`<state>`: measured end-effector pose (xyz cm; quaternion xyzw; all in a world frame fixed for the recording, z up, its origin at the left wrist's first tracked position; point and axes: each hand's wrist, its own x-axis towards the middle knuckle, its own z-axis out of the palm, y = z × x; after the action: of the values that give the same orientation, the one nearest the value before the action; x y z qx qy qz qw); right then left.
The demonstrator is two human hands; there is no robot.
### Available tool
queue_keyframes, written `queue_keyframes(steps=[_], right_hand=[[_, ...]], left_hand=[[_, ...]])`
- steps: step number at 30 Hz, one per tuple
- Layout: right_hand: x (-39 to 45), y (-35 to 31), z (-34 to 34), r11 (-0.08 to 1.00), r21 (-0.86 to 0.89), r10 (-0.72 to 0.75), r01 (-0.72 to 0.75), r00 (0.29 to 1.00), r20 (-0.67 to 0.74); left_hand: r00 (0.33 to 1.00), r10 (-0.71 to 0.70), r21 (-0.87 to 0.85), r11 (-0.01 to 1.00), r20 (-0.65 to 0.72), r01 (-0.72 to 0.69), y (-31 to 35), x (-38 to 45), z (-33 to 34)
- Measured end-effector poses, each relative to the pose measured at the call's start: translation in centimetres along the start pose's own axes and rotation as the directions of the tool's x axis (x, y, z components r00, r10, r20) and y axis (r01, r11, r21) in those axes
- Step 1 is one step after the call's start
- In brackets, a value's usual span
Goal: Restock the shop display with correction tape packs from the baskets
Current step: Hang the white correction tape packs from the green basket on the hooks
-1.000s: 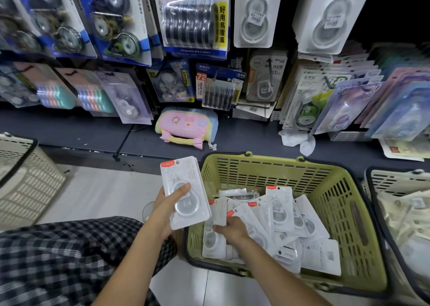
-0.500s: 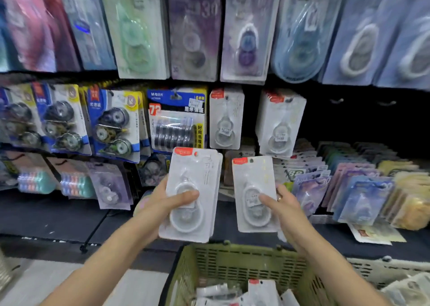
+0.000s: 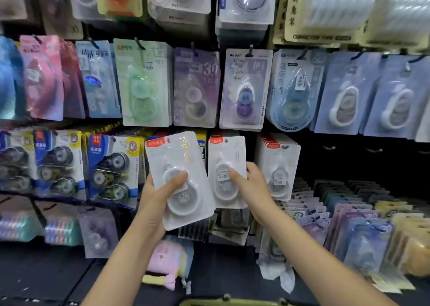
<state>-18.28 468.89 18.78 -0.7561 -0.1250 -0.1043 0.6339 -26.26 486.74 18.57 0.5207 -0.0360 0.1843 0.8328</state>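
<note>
My left hand [image 3: 160, 195] grips a small stack of white correction tape packs [image 3: 179, 163], tilted, thumb across the clear blister. My right hand [image 3: 252, 189] holds a single white correction tape pack [image 3: 226, 156] upright against the display, at a hook row of the same packs. A matching hanging row of white packs [image 3: 278, 166] is just to the right. Only the green basket's rim [image 3: 232, 301] shows at the bottom edge.
The display wall is crowded with hanging packs: blue three-roll packs [image 3: 111, 168] left, pastel packs [image 3: 195, 87] above, blue packs [image 3: 344, 96] upper right. Bare hooks [image 3: 330, 147] stick out at right. Boxed packs [image 3: 349, 217] stand lower right; a pink pouch [image 3: 166, 261] lies on the shelf.
Both hands rose from the basket to the display. The right hand picked one pack from the basket and moved it up against the hook row. The view tilted upward.
</note>
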Motion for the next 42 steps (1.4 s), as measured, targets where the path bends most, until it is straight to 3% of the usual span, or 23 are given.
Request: queue_keyframes(steps=[8,16,18,21,22,24,27,34,39,42], right_hand=[[1.2,2.2,0.7,1.0,-0.008,0.016,-0.016,0.995,-0.094],[4.3,4.6,1.3,0.943,-0.313,0.093,-0.108,0.994,-0.063],[3.8,4.8,1.1,0.944,-0.307,0.096,-0.121,0.991,-0.096],[1.6,3.7,-0.2,0.986,-0.167,-0.059,0.017,0.967,-0.25],[0.7,3.0,-0.7,0.996,-0.07,-0.066,0.05,0.967,-0.248],[-1.2,1.8,-1.6,0.995,0.088,-0.034,0.042,0.995,-0.098],[-3.5,1.0,-2.5,0.998,0.067,0.002,-0.007,0.997,0.078],[-3.6,2.2,-4.0,1.0,-0.002,0.009,-0.009,1.0,0.025],[-1.6,1.8,-3.8,0.988,0.143,0.061,-0.063,0.998,0.018],[-0.3,1.5,-3.1,0.99,0.136,0.035,-0.032,0.999,-0.025]], left_hand=[[0.999,-0.032,0.005,0.999,0.038,0.032,-0.1,0.7,0.8],[0.996,-0.071,-0.012,0.997,0.059,0.071,-1.1,0.7,1.6],[0.992,-0.102,0.002,0.995,0.07,0.102,-1.7,0.8,2.0],[0.988,-0.14,0.037,0.99,0.065,0.137,-2.9,1.0,2.9],[0.986,-0.151,0.047,0.988,0.069,0.148,-3.3,1.1,3.4],[0.982,-0.17,0.062,0.984,0.087,0.165,-4.2,1.1,4.4],[0.979,-0.185,0.047,0.982,0.091,0.181,-5.5,0.9,5.9],[0.975,-0.21,0.172,0.966,0.073,0.195,-6.4,0.7,6.5],[0.997,-0.071,0.206,0.976,0.006,0.068,-5.1,1.3,4.5],[0.957,0.23,0.353,0.923,-0.177,-0.156,-3.5,1.7,2.9]])
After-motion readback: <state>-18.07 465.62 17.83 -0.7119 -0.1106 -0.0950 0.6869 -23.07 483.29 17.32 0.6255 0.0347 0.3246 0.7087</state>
